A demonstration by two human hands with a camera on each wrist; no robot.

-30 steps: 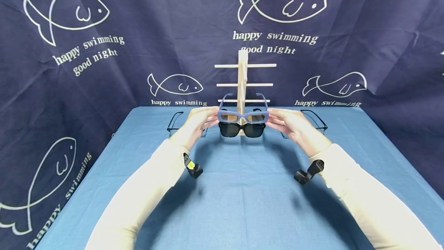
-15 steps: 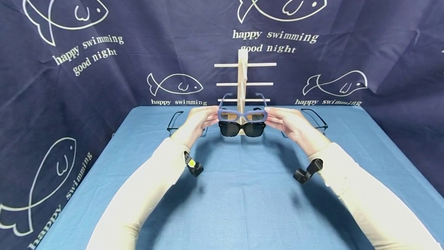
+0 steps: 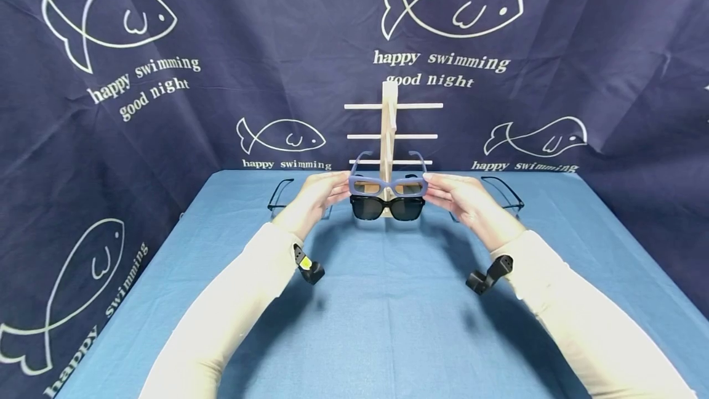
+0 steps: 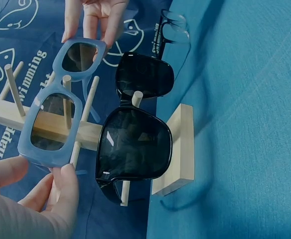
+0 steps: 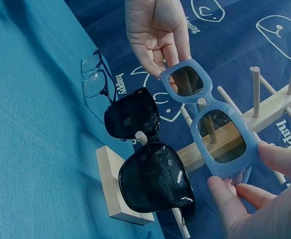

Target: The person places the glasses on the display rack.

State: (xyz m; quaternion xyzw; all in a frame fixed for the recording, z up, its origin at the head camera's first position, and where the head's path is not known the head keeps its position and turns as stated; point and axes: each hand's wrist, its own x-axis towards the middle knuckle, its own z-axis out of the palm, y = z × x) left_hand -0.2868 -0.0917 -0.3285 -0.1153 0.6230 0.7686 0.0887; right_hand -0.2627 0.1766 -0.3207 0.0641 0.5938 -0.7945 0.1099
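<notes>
Light blue-framed sunglasses (image 3: 388,187) with brown lenses are held level in front of the wooden glasses stand (image 3: 389,94). My left hand (image 3: 317,193) pinches their left end between thumb and fingers. At the opposite end, the thumb and fingers of my right hand (image 3: 462,197) hold the frame. Just below hangs a pair of black sunglasses (image 4: 135,144) on the stand's low pegs, its lenses facing me. In the right wrist view, the blue frame (image 5: 245,167) overlaps the stand's post and a peg, with its temples pointing back toward the stand.
Thin dark-framed eyeglasses (image 3: 280,194) lie on the blue cloth table (image 3: 388,325) left of the stand, partly behind my left hand. Another thin pair (image 3: 508,193) lies to the right. Bare pegs (image 3: 415,106) stick out higher on the post. A navy fish-print curtain (image 3: 332,29) hangs behind.
The blue sunglasses stay almost in place between both hands. My right hand has edged very slightly inward; the head view has shifted a little.
</notes>
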